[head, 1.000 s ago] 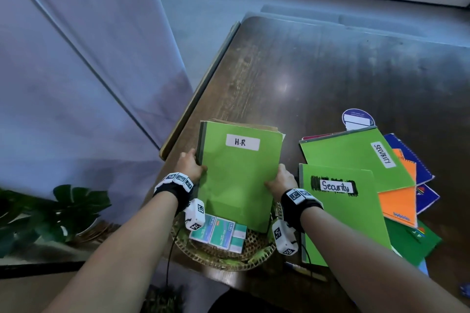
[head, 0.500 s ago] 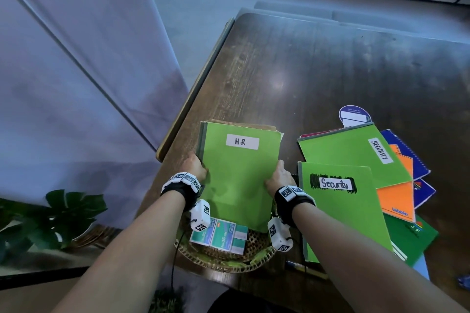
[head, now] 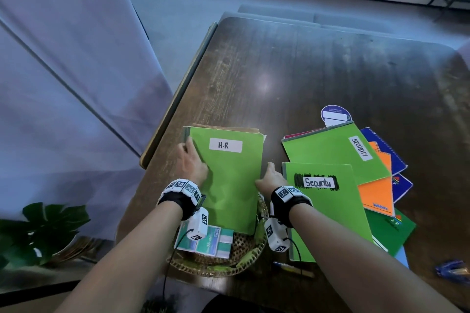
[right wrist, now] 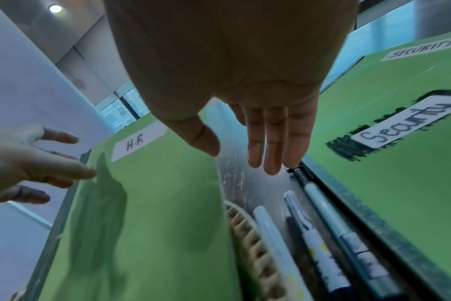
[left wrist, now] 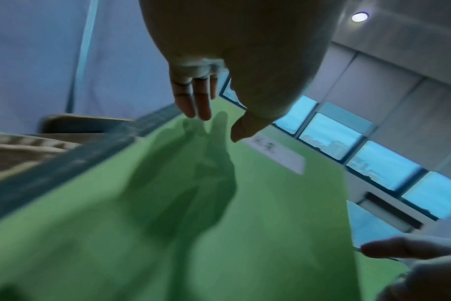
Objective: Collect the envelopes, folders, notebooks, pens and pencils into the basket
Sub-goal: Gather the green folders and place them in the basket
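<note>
A green folder labelled H-R (head: 229, 180) lies tilted with its near end in the woven basket (head: 244, 259) and its far end over brown envelopes (head: 229, 127) on the table. My left hand (head: 190, 162) is at the folder's left edge. Its fingers (left wrist: 191, 101) are straight above the cover, gripping nothing. My right hand (head: 269, 175) hovers by the right edge with straight fingers (right wrist: 270, 146) over bare table. Several pens (right wrist: 319, 250) lie between the basket rim (right wrist: 247, 240) and a green folder labelled Security (head: 328, 211).
Right of the basket lies a pile: a second green SECURITY folder (head: 330, 152), an orange notebook (head: 376, 193), blue notebooks (head: 386, 152) and a dark green one (head: 391, 231). A small teal box (head: 208, 241) sits in the basket. A pen (head: 292, 268) lies near the front edge.
Both hands have let go of the H-R folder's sides and straightened their fingers. The left hand has slid farther up the left edge. The folder lies lower on the basket.
</note>
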`<state>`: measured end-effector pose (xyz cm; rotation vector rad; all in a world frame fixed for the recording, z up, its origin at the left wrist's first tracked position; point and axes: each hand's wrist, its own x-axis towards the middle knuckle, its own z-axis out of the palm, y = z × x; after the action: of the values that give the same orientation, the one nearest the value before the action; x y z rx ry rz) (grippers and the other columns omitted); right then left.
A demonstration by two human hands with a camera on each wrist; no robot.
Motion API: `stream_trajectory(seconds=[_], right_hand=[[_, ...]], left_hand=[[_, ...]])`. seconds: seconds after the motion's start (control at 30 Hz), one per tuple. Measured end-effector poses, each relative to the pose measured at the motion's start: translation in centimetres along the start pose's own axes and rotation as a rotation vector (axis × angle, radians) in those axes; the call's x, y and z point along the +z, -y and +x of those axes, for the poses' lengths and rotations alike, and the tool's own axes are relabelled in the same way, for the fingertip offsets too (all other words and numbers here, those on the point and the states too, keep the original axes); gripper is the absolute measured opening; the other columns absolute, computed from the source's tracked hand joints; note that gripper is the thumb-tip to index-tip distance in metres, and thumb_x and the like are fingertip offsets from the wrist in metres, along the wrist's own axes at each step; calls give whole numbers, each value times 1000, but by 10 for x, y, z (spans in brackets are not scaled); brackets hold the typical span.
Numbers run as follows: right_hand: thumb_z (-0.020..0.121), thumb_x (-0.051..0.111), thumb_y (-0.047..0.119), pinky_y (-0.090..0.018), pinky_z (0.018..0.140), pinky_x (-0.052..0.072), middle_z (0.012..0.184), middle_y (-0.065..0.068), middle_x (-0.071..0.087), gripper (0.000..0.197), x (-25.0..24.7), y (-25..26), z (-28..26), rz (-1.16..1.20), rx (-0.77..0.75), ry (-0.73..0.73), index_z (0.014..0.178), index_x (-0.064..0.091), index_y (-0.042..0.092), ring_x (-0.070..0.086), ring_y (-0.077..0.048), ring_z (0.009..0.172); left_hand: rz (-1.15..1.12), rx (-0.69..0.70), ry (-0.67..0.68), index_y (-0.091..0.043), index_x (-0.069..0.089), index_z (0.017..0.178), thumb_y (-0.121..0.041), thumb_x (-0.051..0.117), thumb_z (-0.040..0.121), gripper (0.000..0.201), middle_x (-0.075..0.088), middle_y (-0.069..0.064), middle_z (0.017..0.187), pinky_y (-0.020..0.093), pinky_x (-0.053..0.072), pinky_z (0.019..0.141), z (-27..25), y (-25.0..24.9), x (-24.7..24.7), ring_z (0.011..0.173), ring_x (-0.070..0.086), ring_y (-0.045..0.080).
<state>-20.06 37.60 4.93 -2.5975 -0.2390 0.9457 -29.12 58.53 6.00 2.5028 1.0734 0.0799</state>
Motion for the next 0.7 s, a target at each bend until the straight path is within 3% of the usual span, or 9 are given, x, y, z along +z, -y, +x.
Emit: stream_trajectory(seconds=[0.07,0.2,0.27,0.33,0.37,0.43,0.5,0.6,0.7], right_hand=[[91,50,16,-32,68,50,120,-13,58,66,-12,-14,0,30,15,-23,149,20,17,60,-23,87],[92,52,23,-28,62,46,135,-14,54,66,-42,-55,2,77,40,-55,152,24,18,57,-15,80],[93,54,26,-30,68,50,135,-13,54,60,-57,-77,4,100,72,-57,148,33,15,59,-16,85],[92,56,26,-36,83,52,131,-12,58,52,-74,-101,7,103,106,-66,140,44,12,59,-23,101],[91,55,26,-36,85,51,127,-12,59,46,-82,-115,9,101,124,-77,134,49,10,57,-25,102],[92,54,27,-30,75,48,117,-11,62,37,-97,-145,12,83,160,-98,124,56,9,57,-23,96],[92,56,33,-31,74,49,115,-10,63,37,-105,-176,16,60,210,-118,121,58,10,58,-23,96],[89,60,35,-42,96,50,133,-14,55,54,-110,-220,19,51,289,-124,136,51,10,55,-31,117],[90,61,30,-39,92,51,137,-15,52,60,-109,-252,24,67,315,-88,143,43,9,56,-31,117]], left_hand=[[-58,102,-21,-14,32,142,-6,66,84,68,38,12,130,34,53,79,-3,-24,4,98,54,23],[-167,294,139,-12,49,121,-16,62,92,32,52,6,116,34,55,85,-9,-80,26,94,58,19],[-220,377,233,-12,55,115,-21,62,94,24,60,4,109,34,54,89,-13,-105,39,95,60,18],[-253,404,335,-12,59,113,-25,61,96,21,64,4,106,31,53,88,-23,-131,53,95,61,17],[-262,395,395,-13,60,113,-28,59,97,22,64,3,106,28,52,85,-29,-144,60,94,61,17],[-262,360,501,-13,60,114,-33,57,99,25,66,3,109,24,51,83,-41,-166,80,94,61,15],[-247,302,578,-13,61,117,-41,57,97,35,67,4,113,29,53,87,-49,-181,103,97,63,16],[-124,195,643,-7,58,118,-48,58,95,46,63,4,113,30,51,85,-60,-196,135,96,61,19],[6,53,656,-6,58,114,-49,63,92,48,65,9,110,33,53,80,-68,-203,158,89,61,22]])
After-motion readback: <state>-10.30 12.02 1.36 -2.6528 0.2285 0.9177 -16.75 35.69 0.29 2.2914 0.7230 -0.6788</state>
